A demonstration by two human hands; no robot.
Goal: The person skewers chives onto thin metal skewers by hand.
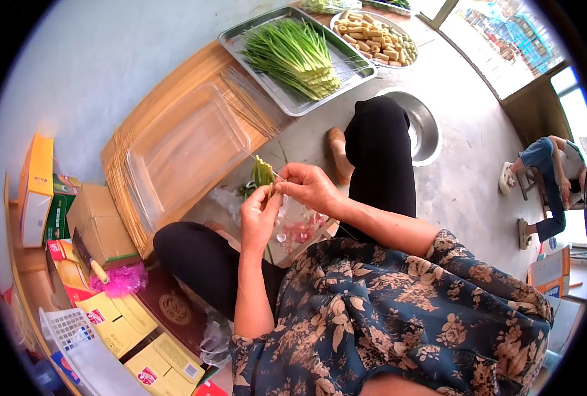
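Observation:
Both hands meet above the gap between the knees. My left hand point(260, 210) pinches the lower end of a folded green vegetable piece point(262, 173). Beside it, my right hand point(302, 183) is closed on a thin skewer, whose tip sticks out past the green piece toward the plastic tray. Just left of the hands lies an empty clear plastic tray point(188, 148) on a wooden board point(118, 158). Loose thin skewers point(248, 105) rest at the board's upper right. Beyond them, a metal tray point(293, 109) holds a pile of green stalks point(297, 59).
A plate of brown rolls point(376, 39) stands at the top, a metal basin point(425, 129) beyond my right knee. Boxes point(99, 221), a knife point(85, 254) and pink plastic point(123, 280) lie at left. Another person point(551, 178) sits at far right.

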